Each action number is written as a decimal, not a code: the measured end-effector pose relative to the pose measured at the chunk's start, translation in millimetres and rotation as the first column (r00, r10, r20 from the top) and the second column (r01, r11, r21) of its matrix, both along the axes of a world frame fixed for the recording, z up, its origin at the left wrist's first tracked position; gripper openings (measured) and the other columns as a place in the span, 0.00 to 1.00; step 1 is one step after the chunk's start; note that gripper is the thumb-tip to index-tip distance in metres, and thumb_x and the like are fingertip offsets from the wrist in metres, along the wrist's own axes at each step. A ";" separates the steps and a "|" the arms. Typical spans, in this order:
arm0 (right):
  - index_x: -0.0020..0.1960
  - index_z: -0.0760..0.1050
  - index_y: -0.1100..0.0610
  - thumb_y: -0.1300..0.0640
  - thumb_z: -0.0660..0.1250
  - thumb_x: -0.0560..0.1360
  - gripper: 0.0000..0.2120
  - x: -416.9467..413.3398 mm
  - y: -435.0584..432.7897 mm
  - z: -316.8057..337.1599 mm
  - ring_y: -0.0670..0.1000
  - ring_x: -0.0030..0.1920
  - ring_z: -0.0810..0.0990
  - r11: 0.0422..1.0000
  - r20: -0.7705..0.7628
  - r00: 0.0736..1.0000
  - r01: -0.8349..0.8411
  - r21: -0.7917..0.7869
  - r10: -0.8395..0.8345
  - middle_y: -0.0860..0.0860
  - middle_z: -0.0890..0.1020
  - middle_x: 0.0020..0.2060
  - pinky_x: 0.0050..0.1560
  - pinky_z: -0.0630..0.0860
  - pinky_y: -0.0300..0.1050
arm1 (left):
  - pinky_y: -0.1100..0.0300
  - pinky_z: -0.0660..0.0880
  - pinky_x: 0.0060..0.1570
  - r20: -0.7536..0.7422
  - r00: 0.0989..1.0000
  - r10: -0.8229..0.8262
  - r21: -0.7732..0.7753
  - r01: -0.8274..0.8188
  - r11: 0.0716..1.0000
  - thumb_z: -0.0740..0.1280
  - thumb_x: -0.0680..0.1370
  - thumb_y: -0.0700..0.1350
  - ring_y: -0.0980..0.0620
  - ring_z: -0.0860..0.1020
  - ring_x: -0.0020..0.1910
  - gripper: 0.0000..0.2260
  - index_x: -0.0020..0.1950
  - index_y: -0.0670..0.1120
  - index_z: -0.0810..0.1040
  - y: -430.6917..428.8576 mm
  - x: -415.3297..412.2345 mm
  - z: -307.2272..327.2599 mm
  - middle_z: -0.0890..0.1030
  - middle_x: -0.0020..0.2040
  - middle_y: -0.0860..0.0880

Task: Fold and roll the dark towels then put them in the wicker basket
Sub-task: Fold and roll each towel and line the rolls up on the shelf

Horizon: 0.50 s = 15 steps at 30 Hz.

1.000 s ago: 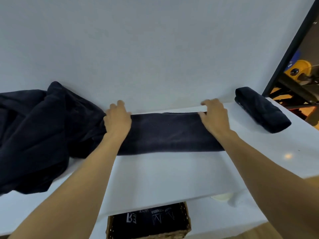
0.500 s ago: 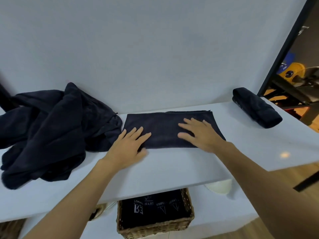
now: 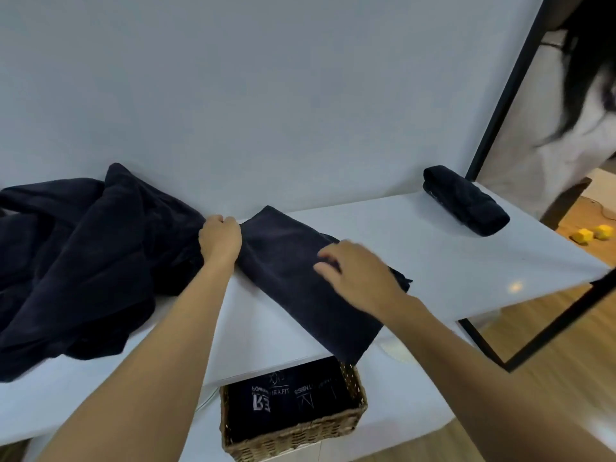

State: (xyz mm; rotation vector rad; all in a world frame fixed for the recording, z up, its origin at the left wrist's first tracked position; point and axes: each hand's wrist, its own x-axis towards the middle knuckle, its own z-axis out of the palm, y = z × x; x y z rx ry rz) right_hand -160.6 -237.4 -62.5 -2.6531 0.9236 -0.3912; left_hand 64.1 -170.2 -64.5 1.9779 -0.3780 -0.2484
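Folded towel (image 3: 300, 278) turned diagonal, seemingly overhanging.

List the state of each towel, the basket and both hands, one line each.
folded towel: folded into a strip, not rolled, slanting across the table.
rolled towel: rolled, on the table's far right.
towel pile: unfolded, heaped at left.
wicker basket: below the table, holds dark towels.
left hand: grips the folded towel's far end.
right hand: on the folded towel, blurred; grip unclear.

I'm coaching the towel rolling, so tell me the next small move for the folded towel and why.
Probably start rolling from the far end. The left hand grips that end of the folded towel, the right hand is on it, and the strip lies flat, its near end over the table edge.
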 end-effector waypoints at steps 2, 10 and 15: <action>0.68 0.71 0.51 0.42 0.60 0.79 0.21 -4.8 -22.9 -2.0 0.57 0.61 0.74 0.981 -0.124 0.973 0.190 -0.038 -0.194 0.52 0.76 0.61 0.59 0.73 0.55 | 0.57 0.69 0.50 -0.059 0.998 -0.006 -0.011 0.005 1.000 0.62 0.78 0.42 0.44 0.74 0.57 0.15 0.65 0.43 0.72 3.4 0.1 -0.1 0.75 0.59 0.46; 0.53 0.74 0.56 0.45 0.66 0.76 0.15 -9.8 -25.1 -6.1 0.53 0.46 0.78 0.903 -0.188 0.954 0.285 0.321 -0.234 0.53 0.80 0.49 0.42 0.71 0.45 | 0.56 0.75 0.61 -0.002 0.989 -0.148 -0.151 0.146 0.978 0.64 0.76 0.31 0.50 0.75 0.61 0.25 0.72 0.48 0.70 -15.1 34.6 7.0 0.73 0.68 0.46; 0.30 0.60 0.55 0.44 0.67 0.75 0.24 -11.1 -17.2 2.2 0.51 0.29 0.68 0.819 -0.157 0.971 0.237 0.522 -0.180 0.49 0.66 0.26 0.37 0.67 0.46 | 0.61 0.70 0.58 0.187 0.942 -0.279 0.129 0.258 0.957 0.67 0.77 0.38 0.44 0.72 0.66 0.27 0.75 0.46 0.65 -34.1 16.0 5.6 0.65 0.73 0.43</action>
